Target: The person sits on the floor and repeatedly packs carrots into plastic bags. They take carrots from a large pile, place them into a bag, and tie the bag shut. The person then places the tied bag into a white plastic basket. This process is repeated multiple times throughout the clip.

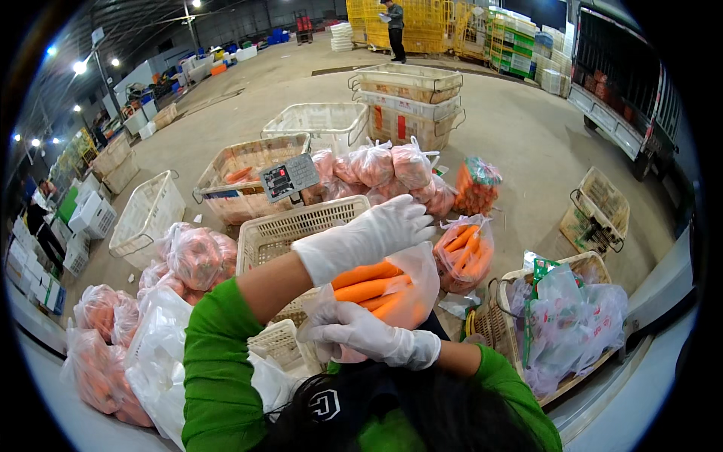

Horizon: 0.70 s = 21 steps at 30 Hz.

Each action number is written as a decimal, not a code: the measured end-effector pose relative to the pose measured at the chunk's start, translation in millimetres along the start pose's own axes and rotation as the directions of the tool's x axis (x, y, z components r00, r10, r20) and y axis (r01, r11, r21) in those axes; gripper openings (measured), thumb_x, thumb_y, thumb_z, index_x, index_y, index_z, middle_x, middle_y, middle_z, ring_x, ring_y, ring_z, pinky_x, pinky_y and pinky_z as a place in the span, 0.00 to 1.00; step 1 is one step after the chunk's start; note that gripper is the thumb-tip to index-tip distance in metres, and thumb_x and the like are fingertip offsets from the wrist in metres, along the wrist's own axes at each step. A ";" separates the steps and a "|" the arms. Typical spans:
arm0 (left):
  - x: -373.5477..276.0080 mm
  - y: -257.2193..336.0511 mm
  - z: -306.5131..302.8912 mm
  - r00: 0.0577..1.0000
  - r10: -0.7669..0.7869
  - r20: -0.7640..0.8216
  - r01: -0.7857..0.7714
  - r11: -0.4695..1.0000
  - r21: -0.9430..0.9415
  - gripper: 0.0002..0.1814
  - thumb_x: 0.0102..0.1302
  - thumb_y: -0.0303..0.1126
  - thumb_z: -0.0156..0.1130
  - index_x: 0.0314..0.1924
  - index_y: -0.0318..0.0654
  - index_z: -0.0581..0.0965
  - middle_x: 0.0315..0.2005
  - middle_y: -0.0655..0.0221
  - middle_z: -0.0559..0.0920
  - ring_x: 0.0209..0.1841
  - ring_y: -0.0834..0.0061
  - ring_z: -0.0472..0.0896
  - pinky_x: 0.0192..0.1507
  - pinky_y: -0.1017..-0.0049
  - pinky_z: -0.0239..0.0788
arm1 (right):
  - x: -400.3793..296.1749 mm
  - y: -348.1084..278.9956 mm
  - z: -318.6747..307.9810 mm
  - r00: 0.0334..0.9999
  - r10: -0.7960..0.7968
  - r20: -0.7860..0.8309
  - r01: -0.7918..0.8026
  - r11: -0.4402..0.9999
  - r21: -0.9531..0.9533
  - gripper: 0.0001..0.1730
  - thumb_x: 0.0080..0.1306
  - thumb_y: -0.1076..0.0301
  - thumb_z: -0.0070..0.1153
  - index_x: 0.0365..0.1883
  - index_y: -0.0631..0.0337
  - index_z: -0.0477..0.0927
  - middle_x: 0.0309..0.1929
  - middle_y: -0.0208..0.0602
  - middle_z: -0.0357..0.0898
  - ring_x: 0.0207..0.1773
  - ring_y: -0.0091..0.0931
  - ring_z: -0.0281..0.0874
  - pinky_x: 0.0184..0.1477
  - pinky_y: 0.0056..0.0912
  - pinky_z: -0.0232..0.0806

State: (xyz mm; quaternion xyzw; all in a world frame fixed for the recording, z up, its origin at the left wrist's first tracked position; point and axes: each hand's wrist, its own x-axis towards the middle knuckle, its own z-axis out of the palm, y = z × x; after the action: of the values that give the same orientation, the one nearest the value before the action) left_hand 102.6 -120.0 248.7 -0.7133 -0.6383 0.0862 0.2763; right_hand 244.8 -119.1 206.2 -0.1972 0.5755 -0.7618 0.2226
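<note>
A clear plastic bag of carrots point(373, 288) lies in front of my body, its carrots side by side. My right hand point(367, 333), in a thin white glove, grips the near left part of this bag with bent fingers. My left hand point(390, 229), gloved too, reaches across above the bag's far side, fingers spread, with nothing seen in it; its palm is hidden. Just beyond the bag on the right stands another filled bag of carrots point(464, 248). A cream plastic crate point(305, 217) is partly behind my left forearm. A scale's keypad display point(290, 177) stands beyond that crate.
Tied carrot bags point(390, 164) are piled ahead, others point(195, 257) at left. White plastic bags point(161, 339) lie near my left arm. At right a crate point(599, 265) holds plastic bags point(570, 322). Stacked crates point(409, 104) stand farther off; a person point(395, 28) stands in the background.
</note>
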 end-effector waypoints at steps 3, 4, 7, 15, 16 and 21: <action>19.4 -1.1 -6.0 0.947 -0.074 0.313 0.026 0.988 0.155 0.08 0.47 0.30 0.57 0.31 0.47 0.75 0.29 0.72 0.78 0.34 0.76 0.77 0.45 0.76 0.65 | -12.6 -1.8 -9.1 1.000 0.012 -0.017 -0.012 1.000 0.007 0.12 0.64 0.65 0.53 0.40 0.64 0.75 0.25 0.27 0.71 0.26 0.18 0.68 0.28 0.20 0.61; 12.5 -6.7 -2.0 0.999 0.014 0.047 -0.013 1.000 -0.009 0.02 0.50 0.29 0.58 0.25 0.45 0.75 0.20 0.70 0.76 0.25 0.77 0.76 0.36 0.75 0.68 | -15.0 -3.7 -10.4 1.000 0.005 0.006 -0.005 1.000 -0.003 0.12 0.64 0.65 0.53 0.41 0.65 0.74 0.26 0.27 0.72 0.27 0.18 0.68 0.28 0.20 0.61; 7.7 -5.6 -16.6 0.965 -0.016 0.261 0.229 0.530 -0.816 0.01 0.56 0.28 0.57 0.28 0.42 0.74 0.22 0.69 0.76 0.27 0.76 0.75 0.31 0.74 0.68 | -25.8 3.8 -22.1 1.000 0.002 -0.020 -0.004 0.997 -0.083 0.12 0.65 0.67 0.52 0.42 0.64 0.74 0.30 0.27 0.72 0.31 0.17 0.69 0.33 0.18 0.63; -81.3 6.7 -67.6 0.816 0.056 0.575 0.545 0.257 -0.798 0.40 0.54 0.37 0.65 0.67 0.53 0.60 0.28 0.69 0.75 0.27 0.76 0.72 0.35 0.75 0.67 | -112.4 50.7 -178.6 0.927 0.101 -0.360 0.151 0.780 0.607 0.11 0.63 0.66 0.48 0.38 0.64 0.77 0.38 0.35 0.80 0.35 0.24 0.78 0.39 0.26 0.72; -96.9 24.9 -58.1 0.806 0.009 0.593 0.583 0.172 -0.794 0.46 0.53 0.39 0.67 0.70 0.54 0.54 0.28 0.68 0.73 0.27 0.75 0.71 0.36 0.74 0.66 | -97.7 51.3 -172.8 0.918 0.077 -0.388 0.223 0.710 0.668 0.12 0.63 0.66 0.47 0.38 0.64 0.77 0.38 0.36 0.80 0.37 0.25 0.78 0.42 0.27 0.72; -99.0 138.0 -17.2 0.289 -0.783 0.551 0.198 -0.514 -0.835 0.42 0.53 0.42 0.67 0.66 0.39 0.61 0.36 0.59 0.78 0.40 0.75 0.77 0.47 0.74 0.66 | -20.3 -36.5 -32.5 0.987 -0.061 -0.147 0.049 0.996 -0.079 0.15 0.60 0.66 0.55 0.43 0.65 0.74 0.42 0.37 0.77 0.47 0.31 0.75 0.52 0.33 0.66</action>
State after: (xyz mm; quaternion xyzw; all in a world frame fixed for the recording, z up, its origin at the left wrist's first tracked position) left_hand 213.0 -224.2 170.7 -0.1651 -0.6753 -0.6987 -0.1687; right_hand 239.3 -73.3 232.1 -0.1635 0.6131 -0.7582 0.1502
